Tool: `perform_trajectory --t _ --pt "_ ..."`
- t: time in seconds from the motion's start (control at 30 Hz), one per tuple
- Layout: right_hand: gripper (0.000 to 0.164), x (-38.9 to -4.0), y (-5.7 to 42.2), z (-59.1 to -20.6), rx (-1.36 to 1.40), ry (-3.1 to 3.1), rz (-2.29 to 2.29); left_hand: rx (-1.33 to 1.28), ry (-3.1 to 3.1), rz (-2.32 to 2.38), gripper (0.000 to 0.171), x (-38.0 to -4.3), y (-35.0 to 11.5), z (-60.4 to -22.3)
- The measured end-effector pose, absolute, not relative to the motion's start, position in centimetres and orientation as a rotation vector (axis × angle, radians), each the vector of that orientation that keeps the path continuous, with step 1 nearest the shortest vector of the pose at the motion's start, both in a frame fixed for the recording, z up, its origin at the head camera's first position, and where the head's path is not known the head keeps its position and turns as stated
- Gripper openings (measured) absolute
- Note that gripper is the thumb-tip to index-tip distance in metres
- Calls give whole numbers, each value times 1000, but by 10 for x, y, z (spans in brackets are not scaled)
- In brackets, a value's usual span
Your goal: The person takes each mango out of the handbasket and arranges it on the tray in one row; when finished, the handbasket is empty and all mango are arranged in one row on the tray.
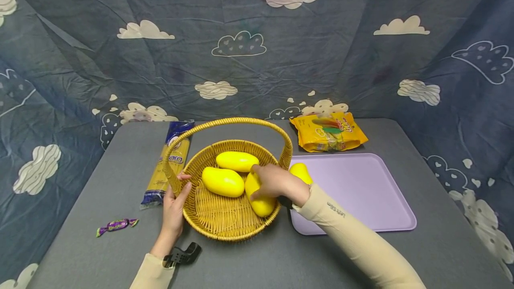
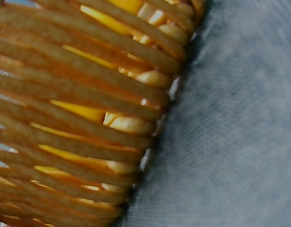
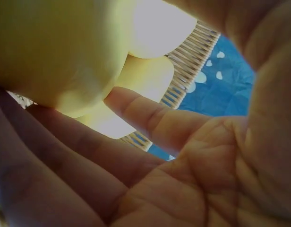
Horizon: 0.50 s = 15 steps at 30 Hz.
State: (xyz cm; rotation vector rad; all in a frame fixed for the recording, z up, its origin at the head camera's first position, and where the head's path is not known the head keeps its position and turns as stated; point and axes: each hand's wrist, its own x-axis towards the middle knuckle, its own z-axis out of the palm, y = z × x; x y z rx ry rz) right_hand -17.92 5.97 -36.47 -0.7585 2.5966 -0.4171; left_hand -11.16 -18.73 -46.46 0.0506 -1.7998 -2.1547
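Observation:
A woven wicker basket (image 1: 225, 231) with a tall arched handle stands in the middle of the table. My left hand (image 1: 174, 208) grips its left rim near the foot of the handle, thumb over the edge. Two yellow mangoes (image 1: 223, 182) lie side by side inside. At the basket's right side my right hand (image 1: 277, 184) holds another mango (image 1: 263, 206), fingers and thumb around it. The right wrist view shows fingertips against that mango (image 3: 55, 52), other mangoes behind it. In the left wrist view, the basket's wall (image 2: 79, 127) fills the left half, yellow showing through the gaps.
Right of the basket lies a lilac tray (image 1: 361, 191), with one more mango (image 1: 301, 172) at its left edge, partly behind my wrist. A yellow bag (image 1: 329, 132) sits behind the tray. A pasta packet (image 1: 154, 184) and a purple-wrapped candy (image 1: 116, 225) lie to the left.

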Motion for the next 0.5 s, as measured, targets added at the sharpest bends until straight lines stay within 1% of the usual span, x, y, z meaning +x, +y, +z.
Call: perform_trajectory --t 0.33,0.5 --pt "73 -186 56 -364 -743 2517 -384 51 -1809 -2158 28 -111 -187 -466" --pt "74 -189 55 -364 -762 2477 -375 61 -1812 -2154 27 -111 -187 -465"
